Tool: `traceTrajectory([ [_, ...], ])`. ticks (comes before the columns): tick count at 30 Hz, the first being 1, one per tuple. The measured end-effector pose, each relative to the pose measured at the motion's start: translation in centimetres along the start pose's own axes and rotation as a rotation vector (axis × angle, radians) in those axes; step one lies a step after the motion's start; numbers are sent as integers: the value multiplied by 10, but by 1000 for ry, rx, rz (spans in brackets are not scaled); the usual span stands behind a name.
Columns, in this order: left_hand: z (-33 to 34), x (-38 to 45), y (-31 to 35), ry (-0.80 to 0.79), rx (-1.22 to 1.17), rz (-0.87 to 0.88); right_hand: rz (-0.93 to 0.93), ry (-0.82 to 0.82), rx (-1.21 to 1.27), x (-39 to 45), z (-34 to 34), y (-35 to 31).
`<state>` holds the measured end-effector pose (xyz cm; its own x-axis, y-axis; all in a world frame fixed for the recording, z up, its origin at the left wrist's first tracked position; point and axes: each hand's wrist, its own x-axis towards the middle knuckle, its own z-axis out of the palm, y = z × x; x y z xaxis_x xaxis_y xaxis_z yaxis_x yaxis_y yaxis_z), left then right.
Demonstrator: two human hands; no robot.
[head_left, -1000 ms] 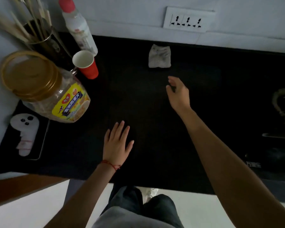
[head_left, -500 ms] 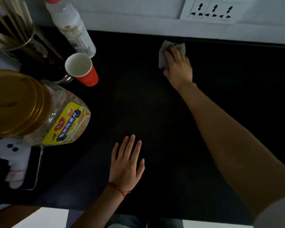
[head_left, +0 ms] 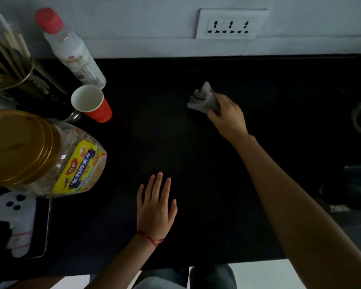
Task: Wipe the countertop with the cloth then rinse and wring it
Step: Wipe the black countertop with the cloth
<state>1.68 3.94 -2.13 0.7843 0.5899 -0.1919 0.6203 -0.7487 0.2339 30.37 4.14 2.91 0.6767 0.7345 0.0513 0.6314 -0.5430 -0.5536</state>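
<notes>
Cloth (head_left: 202,99), grey and bunched, clenched in my right hand (head_left: 227,117) toward the back of the black countertop (head_left: 154,132), my left hand (head_left: 155,207) flat and holding nothing near the front edge, with jar (head_left: 40,153), red cup (head_left: 92,103) and bottle (head_left: 71,49) at left.
</notes>
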Motion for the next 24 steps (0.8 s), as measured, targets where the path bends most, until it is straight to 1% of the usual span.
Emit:
traceTrajectory([
  [2,-1,0,-1,-11,-9,3,138,113,215,-39,-8,3],
  [6,-7,0,1,-26,-31,18,493,242,731,-114,-33,7],
  [9,-9,-1,4,-10,-73,3,731,349,1015,-179,-50,21],
  [11,-10,-1,10,-26,-112,-16,888,421,1222,-223,-64,31],
  [13,-11,-2,22,-45,-151,8,982,496,1372,-270,-78,43],
  [16,-9,-12,61,-68,-228,112,939,573,1430,-347,-95,62],
  [18,-4,-26,100,-65,-265,237,939,638,1410,-400,-105,76],
  [21,11,-58,172,-53,-270,490,1028,760,1338,-485,-112,104],
  [24,34,-105,247,-133,-254,666,1182,894,1232,-576,-114,133],
])
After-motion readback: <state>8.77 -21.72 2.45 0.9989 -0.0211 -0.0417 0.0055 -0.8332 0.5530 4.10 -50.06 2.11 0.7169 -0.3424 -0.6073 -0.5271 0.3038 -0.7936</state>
